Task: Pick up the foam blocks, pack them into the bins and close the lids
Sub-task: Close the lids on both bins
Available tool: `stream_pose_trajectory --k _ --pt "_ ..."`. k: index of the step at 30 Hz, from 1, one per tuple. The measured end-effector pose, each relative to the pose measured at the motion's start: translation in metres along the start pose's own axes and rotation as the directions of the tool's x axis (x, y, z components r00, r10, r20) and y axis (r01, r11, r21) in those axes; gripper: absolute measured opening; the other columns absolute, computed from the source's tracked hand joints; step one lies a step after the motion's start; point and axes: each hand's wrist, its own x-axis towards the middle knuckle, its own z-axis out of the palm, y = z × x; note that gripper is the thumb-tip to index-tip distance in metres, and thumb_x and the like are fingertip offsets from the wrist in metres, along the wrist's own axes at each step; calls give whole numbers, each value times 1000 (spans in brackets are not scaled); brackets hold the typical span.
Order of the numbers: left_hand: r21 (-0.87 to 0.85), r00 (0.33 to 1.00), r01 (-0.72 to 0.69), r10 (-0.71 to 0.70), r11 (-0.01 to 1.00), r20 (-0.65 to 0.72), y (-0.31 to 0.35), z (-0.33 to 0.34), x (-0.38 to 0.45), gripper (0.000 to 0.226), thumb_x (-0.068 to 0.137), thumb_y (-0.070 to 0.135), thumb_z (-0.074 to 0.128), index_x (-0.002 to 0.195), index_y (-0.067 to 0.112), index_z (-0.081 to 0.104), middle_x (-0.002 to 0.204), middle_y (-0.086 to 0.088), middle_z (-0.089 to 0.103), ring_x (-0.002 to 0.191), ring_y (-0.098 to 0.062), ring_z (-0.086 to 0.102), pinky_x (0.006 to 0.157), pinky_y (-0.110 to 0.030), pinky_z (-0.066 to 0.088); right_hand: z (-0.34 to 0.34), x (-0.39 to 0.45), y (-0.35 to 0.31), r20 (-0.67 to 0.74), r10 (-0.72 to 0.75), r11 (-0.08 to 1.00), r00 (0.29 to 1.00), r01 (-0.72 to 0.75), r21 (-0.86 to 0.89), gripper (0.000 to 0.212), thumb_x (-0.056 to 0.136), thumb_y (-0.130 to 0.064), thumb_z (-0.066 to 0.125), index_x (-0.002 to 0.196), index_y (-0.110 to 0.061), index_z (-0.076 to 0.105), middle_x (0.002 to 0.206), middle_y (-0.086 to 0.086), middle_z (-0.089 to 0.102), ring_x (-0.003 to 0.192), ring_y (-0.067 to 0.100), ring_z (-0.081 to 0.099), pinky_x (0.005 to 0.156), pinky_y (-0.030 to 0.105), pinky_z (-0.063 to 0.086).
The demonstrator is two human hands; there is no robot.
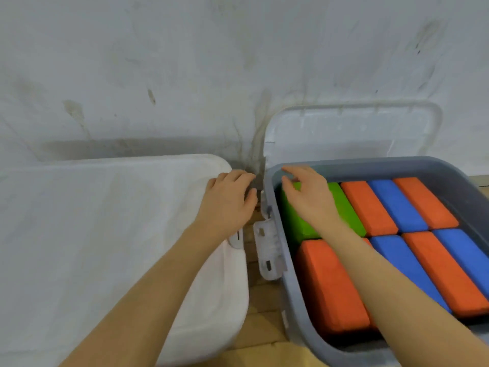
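Here, left hand [227, 202] loose-fingered on the closed white lid [105, 234] — right hand [307, 197] spread, empty, over the green block [346, 207].

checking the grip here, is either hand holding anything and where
Nothing is held. The left hand rests on the white bin's lid; the right hand hovers open over the green block.

A tan floor [260, 324] of what look like wooden boards carries two bins side by side — a white bin [105, 247] on the left with its lid shut, a grey bin [293, 308] on the right standing open. A narrow strip of floor shows between them.
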Motion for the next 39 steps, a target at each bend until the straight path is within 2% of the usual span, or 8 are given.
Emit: stream_pose_trajectory --k 4,11,16,19,22,25,29,39 --pt "10 1000 -1 2 1000 -24 35 31 69 44 94 31 42 135 17 46 141 -4 43 126 -27 41 99 -37 29 -34 56 57 -58 -64 992 996 57 -116 43 89 -27 51 129 -12 55 133 9 54 119 30 51 101 40 38" --pt "-22 984 162 -163 987 -67 46 78 160 73 95 46 41 150 25 -2 158 -2 -10 144 -28 1 113 -47 9 -55 142 118 61 -145 894 988 157 -419 73 93 -44 46 150 -33 3 159 -4 -6 145 25 -3 114 45 -3" --pt "37 986 165 -163 986 -47 35 86 181 73 95 53 31 148 28 -13 158 1 -10 145 -28 -1 116 -50 8 -39 167 133 58 -210 859 976 212 -466 73 90 -61 29 150 -32 -1 159 0 5 145 30 -7 107 46 -23" --pt "-77 981 174 -179 982 -74 35 87 186 68 96 51 34 150 27 -1 155 -4 15 134 -34 30 107 -52 30 -36 178 135 -28 -277 854 960 233 -466 69 88 -58 27 148 -25 24 145 12 34 138 44 17 109 52 -14" --pt "-91 955 203 -217 975 -203 41 85 188 55 97 42 39 146 21 29 134 -10 34 107 -37 46 92 -47 42 -34 178 128 -139 -344 883 929 269 -386 48 88 -49 37 120 -19 57 118 16 50 117 44 42 110 59 2" --pt "-184 962 82 -126 980 -242 45 82 181 42 96 34 46 135 17 50 131 -7 42 108 -31 49 96 -38 40 -34 162 124 -257 -408 892 876 322 -318 30 91 -42 44 101 -20 60 108 7 59 115 37 48 110 53 4" --pt "-387 998 37 -50 921 -25 44 65 162 39 99 31 42 135 20 48 124 4 52 113 -9 48 91 -13 30 -49 141 119 -291 -480 854 827 364 -372 27 91 -41 45 97 -26 67 85 -7 65 91 27 59 96 43 22" --pt "-174 937 -119 53 978 -346 87 2 147 33 100 32 38 124 21 57 121 1 56 108 -24 50 82 -34 42 -96 114 67 -481 -492 861 726 321 -395 22 93 -28 50 102 -22 69 86 0 64 86 19 46 86 43 34"
